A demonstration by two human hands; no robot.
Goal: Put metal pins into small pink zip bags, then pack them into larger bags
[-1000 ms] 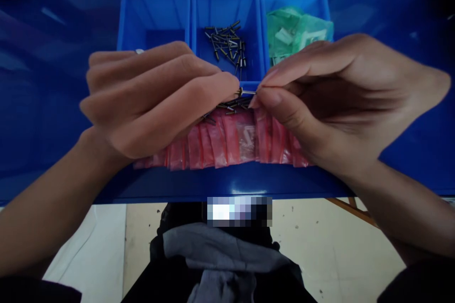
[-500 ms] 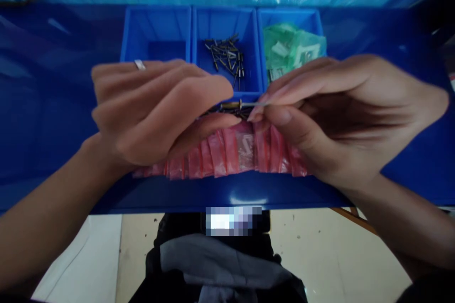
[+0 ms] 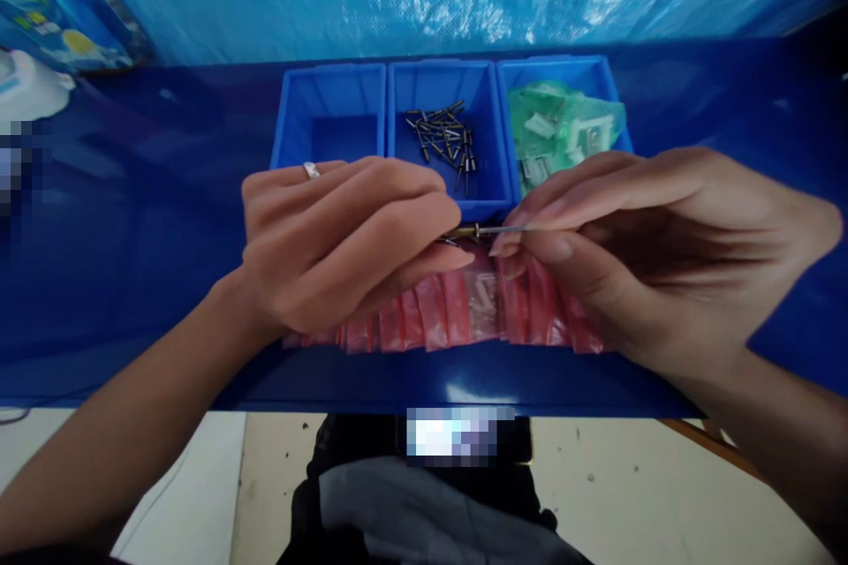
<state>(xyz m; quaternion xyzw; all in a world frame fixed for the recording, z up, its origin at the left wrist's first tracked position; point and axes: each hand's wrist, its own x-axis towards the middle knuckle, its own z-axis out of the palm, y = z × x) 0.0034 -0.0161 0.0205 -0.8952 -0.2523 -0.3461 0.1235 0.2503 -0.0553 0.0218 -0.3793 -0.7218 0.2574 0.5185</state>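
Though slim, a brassy rivet with silvery stem.

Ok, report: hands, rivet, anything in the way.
Right hand pinching blind rivet by thin end. Left hand open at thick end. Nothing visibly blocking.

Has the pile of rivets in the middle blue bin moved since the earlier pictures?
No: against the walls of the middle bin, the pile of rivets lies in the same place; the camera's view shifted.
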